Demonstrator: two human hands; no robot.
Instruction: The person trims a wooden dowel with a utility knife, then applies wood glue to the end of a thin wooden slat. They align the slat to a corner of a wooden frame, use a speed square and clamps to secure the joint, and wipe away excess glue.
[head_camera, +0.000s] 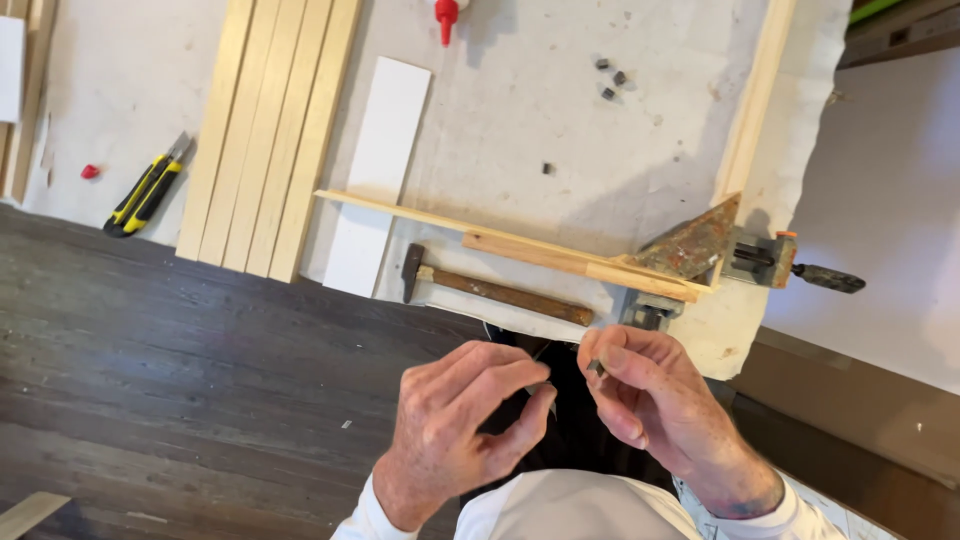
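The right hand (640, 385) pinches a small dark metal piece (597, 367) at its fingertips, just below the counter (520, 110) edge; the left hand (465, 415) pinches something too small to tell. Best kept close over the lap, near the hammer (495, 290) and clamped wood strips (570, 260)

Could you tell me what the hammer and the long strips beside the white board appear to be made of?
The hammer seems to have a dark metal head and a brown, worn-looking wooden handle. The long strips look like pale, unfinished wood, with faint grain lines. The white board is smooth and matte; its material is unclear.
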